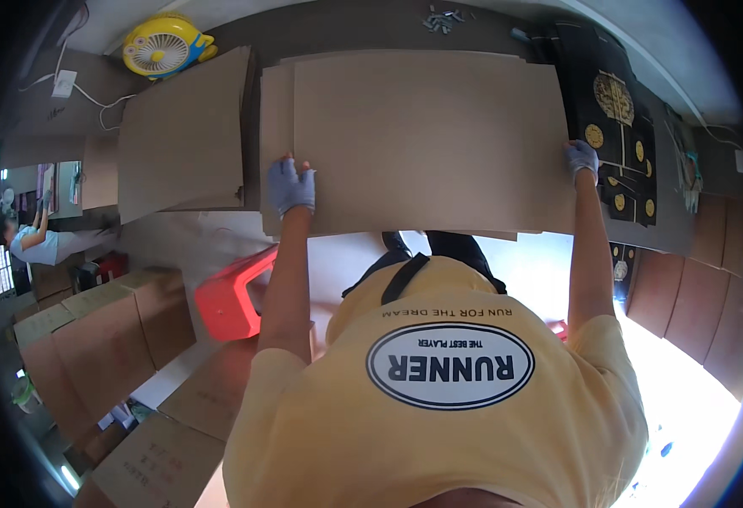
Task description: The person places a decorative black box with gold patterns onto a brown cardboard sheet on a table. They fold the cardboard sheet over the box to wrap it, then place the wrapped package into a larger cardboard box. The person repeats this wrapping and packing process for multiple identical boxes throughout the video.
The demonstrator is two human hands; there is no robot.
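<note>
A stack of flat brown cardboard sheets [431,140] lies on the table in front of me, its edges slightly out of line. My left hand [292,188], in a grey-blue glove with bare fingertips, grips the top sheet at its left edge, where another sheet juts out further left. At the right edge my right hand [582,161], gloved alike, is closed on the sheet, its fingers partly hidden. Both arms reach forward, spread about the sheet's width.
Another cardboard stack [183,140] lies left, below a yellow fan [166,46]. Black printed pieces with gold patterns [617,127] lie right. Small metal-looking bits [443,19] lie at the back. A red stool [232,296] and cartons [105,339] stand left; a co-worker [37,241] is farther off.
</note>
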